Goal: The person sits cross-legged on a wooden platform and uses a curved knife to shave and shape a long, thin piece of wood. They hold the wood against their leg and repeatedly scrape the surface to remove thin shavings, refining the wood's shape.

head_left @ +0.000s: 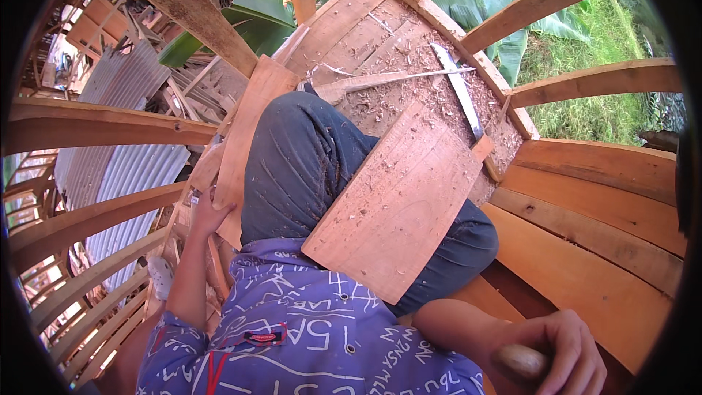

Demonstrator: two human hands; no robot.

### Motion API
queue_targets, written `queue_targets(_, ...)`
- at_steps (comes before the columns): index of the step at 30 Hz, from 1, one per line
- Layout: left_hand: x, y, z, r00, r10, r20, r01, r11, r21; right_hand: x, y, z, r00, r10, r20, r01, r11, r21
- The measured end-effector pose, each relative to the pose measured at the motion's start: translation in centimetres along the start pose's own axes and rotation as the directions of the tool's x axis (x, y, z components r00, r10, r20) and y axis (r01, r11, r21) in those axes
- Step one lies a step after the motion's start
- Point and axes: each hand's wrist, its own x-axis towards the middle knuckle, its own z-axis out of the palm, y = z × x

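Observation:
My left hand (208, 217) reaches down at the left, fingers apart, against the edge of a long upright plank (245, 146) beside my knee. At the lower right my right hand (574, 355) is closed around a tool with a rounded wooden handle (522, 360); the rest of the tool is hidden. Neither hand touches the wide flat board (402, 201), which lies tilted across my lap with shavings scattered on it.
A long metal blade with a wooden handle (459, 91) and a tapered wood piece (373, 84) lie among shavings on the plank floor (344, 25). Wooden ribs (603, 80) surround me, with side planks (592, 238) at the right. Corrugated sheets (121, 161) lie outside at the left.

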Motion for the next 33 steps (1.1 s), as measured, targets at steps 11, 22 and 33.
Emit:
queue_targets(11, 1.6, -1.2, -0.5, 0.999, -0.003, 0.046, 0.011, 0.983, -0.183, 1.3, 0.4, 2.3, 1.0, 0.008, -0.002, -0.008, 1.0, 0.002)
queue_targets(22, 0.8, -1.3, -1.5, 0.997, 0.051, 0.058, -0.03, 0.948, -0.318, 1.1, 0.1, 3.0, 0.998, -0.035, -0.053, 0.034, 0.999, -0.015)
queue_targets(33, -0.1, 1.9, -2.4, 0.972, 0.13, -0.194, -0.137, 0.99, -0.022, 0.8, -1.7, 3.6, 0.993, -0.062, -0.098, 0.06, 0.998, -0.027)
